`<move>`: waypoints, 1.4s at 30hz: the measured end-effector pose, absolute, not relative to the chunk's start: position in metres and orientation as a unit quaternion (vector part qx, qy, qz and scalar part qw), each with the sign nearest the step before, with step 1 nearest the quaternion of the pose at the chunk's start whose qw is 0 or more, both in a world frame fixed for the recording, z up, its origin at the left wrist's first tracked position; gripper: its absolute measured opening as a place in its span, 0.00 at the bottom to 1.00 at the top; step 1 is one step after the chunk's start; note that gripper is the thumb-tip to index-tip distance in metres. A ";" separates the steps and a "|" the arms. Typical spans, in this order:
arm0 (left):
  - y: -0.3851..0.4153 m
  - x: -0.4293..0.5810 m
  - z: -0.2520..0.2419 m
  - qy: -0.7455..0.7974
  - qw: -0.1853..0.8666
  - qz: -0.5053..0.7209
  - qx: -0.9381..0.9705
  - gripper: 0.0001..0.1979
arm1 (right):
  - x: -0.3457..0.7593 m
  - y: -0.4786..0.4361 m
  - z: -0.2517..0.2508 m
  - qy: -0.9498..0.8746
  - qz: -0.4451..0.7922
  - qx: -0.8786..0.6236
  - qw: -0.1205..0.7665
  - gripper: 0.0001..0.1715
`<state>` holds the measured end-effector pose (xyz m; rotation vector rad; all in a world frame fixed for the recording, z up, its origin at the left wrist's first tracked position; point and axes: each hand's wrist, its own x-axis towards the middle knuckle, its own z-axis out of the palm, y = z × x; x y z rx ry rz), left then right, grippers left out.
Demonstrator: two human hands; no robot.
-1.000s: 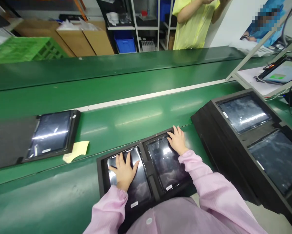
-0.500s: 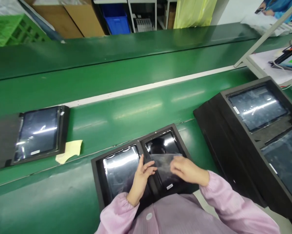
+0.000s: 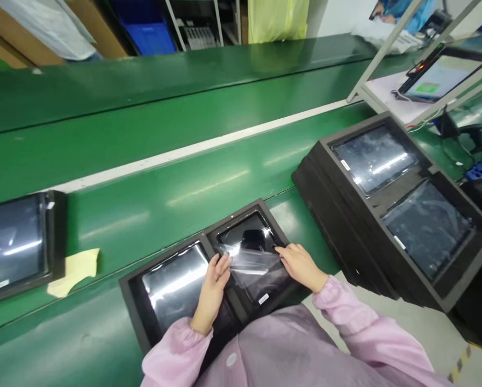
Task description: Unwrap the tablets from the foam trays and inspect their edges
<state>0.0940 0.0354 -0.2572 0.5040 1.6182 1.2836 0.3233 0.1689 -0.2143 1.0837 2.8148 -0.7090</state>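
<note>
Thin, clear plastic film [image 3: 251,262] is seen creased and glossy, with a screen [image 3: 174,282] of smooth, shiny glass beside it. A tray [image 3: 131,293] of matt black foam, a conveyor belt [image 3: 184,215] of glossy green rubber and a sleeve [image 3: 369,328] of soft pink cloth are also shown.

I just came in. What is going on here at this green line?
A person in a pink smock holds a clear plastic film between the left hand and right hand, over the right one of two display panels in a black foam tray on a green conveyor belt. More panels sit in a stacked black tray to the right.
</note>
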 end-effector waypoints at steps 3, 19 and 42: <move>0.031 0.094 -0.269 0.726 0.356 0.386 0.443 0.29 | 0.303 0.167 -0.216 0.908 -0.223 0.354 0.021 0.26; 0.030 0.095 -0.247 0.704 0.503 0.445 0.232 0.21 | 0.264 0.197 -0.212 0.346 -0.722 0.508 -0.318 0.20; 0.064 0.151 -0.223 0.667 0.410 0.621 0.033 0.11 | 0.302 0.132 -0.211 0.519 -0.586 0.545 -0.300 0.28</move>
